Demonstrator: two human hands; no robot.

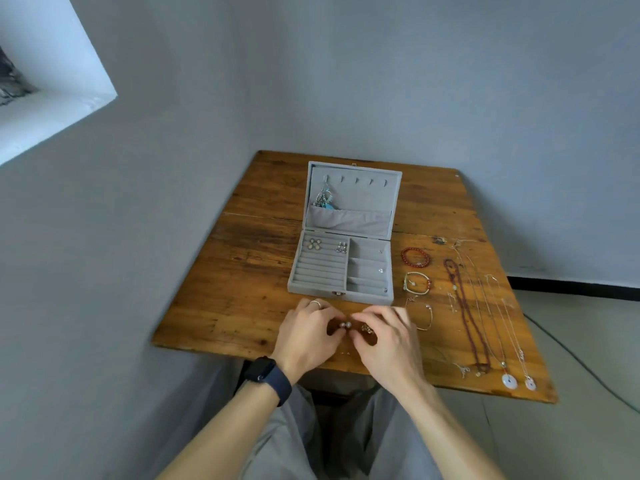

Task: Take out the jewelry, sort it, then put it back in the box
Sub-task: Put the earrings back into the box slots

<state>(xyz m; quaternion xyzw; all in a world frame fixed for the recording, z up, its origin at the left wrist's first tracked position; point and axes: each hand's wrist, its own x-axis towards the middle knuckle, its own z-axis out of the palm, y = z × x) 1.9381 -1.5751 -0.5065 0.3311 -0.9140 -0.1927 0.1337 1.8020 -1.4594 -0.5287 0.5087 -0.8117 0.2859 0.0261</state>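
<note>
Two forearms reach out over my gray trousers (287, 441) to the near edge of the wooden table (239, 306). My left hand (306, 332), with a dark smartwatch (265, 374) on the wrist and a ring (316, 303) on one finger, curls inward and pinches a pair of pearl earrings (344, 326) at its fingertips. My right hand (384, 336) faces it with the fingers bent down and blurred. I cannot tell whether they grip anything. A small gold piece (366, 329) lies just under them.

To the right on the table lie a thin chain bracelet (425, 318), a cord bracelet (417, 282) and, farther off, a red bead bracelet (415, 257). Beyond these to the right, a dark red bead necklace (465, 313) and fine chain necklaces stretch from far to near, and two white disc pendants (509, 381) rest at the near right corner.

Just past my hands stands the gray velvet jewelry box (341, 296), open. The ring rolls on its left side hold two sets of earrings (315, 243), and the compartments on its right hold a few tiny items. The lid stands upright at the far side, with a turquoise-pendant necklace (323, 199) hanging from the leftmost hook above a fabric pocket.
</note>
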